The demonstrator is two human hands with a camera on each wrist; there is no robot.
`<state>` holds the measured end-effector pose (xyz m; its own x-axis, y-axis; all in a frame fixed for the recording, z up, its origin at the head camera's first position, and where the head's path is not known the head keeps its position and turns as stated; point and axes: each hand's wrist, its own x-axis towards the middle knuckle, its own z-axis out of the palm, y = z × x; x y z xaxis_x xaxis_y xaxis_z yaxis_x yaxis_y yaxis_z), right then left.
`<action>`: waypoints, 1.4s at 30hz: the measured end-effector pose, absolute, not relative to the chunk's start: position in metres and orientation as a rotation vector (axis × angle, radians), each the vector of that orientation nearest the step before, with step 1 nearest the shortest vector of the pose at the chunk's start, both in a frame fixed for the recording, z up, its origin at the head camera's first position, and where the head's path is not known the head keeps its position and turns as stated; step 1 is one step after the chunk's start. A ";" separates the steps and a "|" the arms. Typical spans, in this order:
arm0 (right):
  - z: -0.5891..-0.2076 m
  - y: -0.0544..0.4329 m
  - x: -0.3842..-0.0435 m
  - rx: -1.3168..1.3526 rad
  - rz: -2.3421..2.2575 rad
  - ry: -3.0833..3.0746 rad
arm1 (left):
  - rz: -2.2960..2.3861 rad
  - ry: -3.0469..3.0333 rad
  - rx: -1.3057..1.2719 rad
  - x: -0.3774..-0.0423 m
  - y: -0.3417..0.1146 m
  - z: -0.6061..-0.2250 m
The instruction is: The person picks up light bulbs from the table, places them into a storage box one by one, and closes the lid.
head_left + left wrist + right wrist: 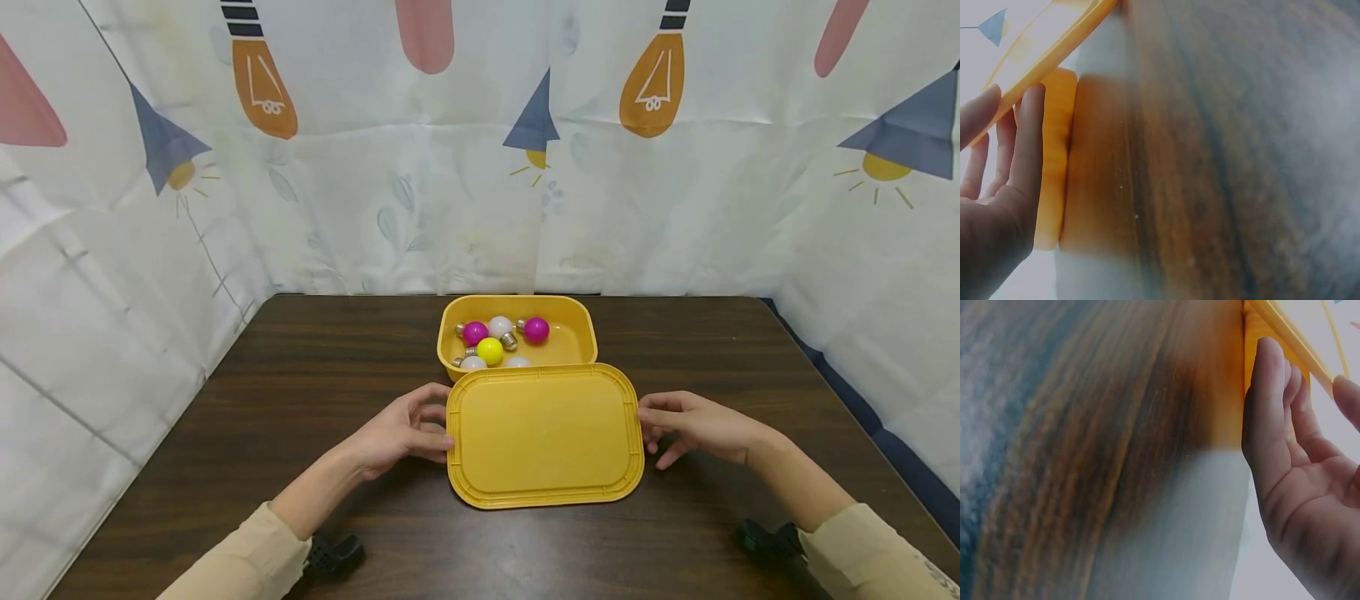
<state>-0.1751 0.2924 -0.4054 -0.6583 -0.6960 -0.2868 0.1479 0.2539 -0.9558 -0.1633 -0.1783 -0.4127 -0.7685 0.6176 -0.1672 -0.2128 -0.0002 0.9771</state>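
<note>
A yellow plastic lid (546, 437), a rounded rectangle with a ridged rim, is held tilted in front of a yellow box (576, 340). My left hand (405, 429) grips its left edge, thumb on the near face and fingers behind, as the lid (1054, 53) in the left wrist view also shows. At the opposite edge my right hand (693, 427) pinches the rim, its lower fingers spread apart. Inside the box lie several toy light bulbs: a yellow one (490, 351), two magenta ones (536, 330) and white ones (500, 327). The lid hides the box's near side.
Everything stands on a dark wood-grain table (360, 342). A white curtain (465, 208) printed with lamps and bulbs hangs behind it and along both sides. Dark blue fabric (862, 408) runs beside the table's right edge. Black straps (333, 554) sit at both wrists.
</note>
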 end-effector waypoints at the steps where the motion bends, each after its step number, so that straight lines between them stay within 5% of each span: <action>1: -0.405 0.293 -0.175 -0.508 -1.484 1.804 | 1.831 1.692 0.431 -0.163 -0.179 -0.412; 42: -0.394 0.303 -0.174 -0.582 -1.571 1.648 | 1.688 2.023 0.918 -0.154 -0.177 -0.381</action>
<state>-0.1736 0.3026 -0.3943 -0.5980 -0.7715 -0.2174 0.1801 0.1350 -0.9744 -0.1542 -0.1768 -0.3807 -0.7291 0.6707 0.1363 0.2542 0.0804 0.9638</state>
